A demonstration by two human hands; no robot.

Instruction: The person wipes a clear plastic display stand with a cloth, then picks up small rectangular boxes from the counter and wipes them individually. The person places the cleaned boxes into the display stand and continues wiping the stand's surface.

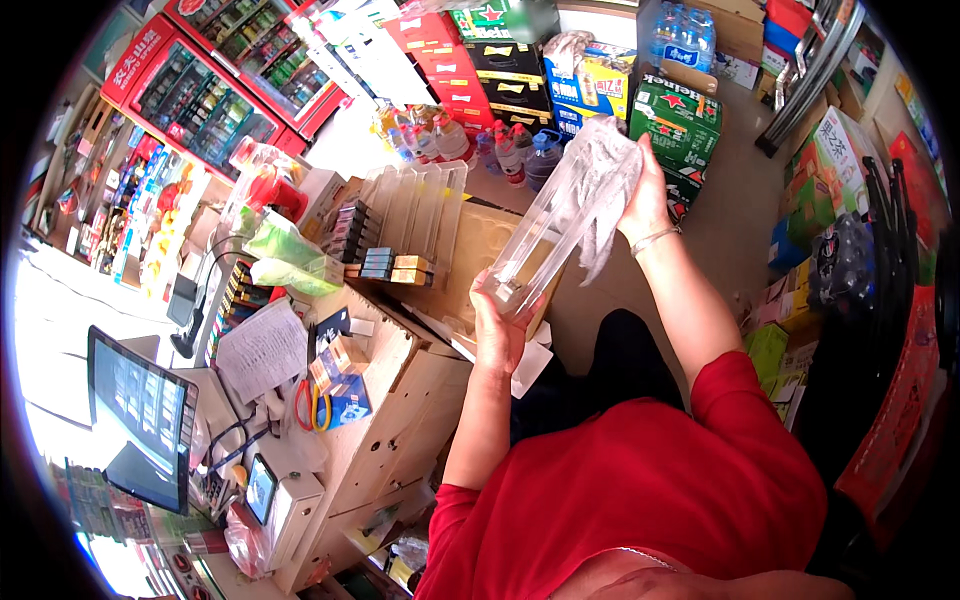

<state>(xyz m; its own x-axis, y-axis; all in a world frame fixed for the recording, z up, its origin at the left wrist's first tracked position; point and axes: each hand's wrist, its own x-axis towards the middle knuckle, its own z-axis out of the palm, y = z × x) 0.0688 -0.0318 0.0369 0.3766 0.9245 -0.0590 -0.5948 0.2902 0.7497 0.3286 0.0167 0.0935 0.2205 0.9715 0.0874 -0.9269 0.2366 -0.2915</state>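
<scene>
A long, narrow clear plastic tray is held up at a slant in front of me. My left hand grips its near, lower end. My right hand is closed on a grey-white cloth at the far end, where the cloth lies against the tray and hangs down its right side. Left of it, a clear divided rack stands on the counter, with small boxes in rows at its near edge.
On the wooden counter lie scissors, a written sheet and a monitor. Green beer cartons and bottles stand on the floor ahead. Stacked goods line the right side. Red drinks fridges stand far left.
</scene>
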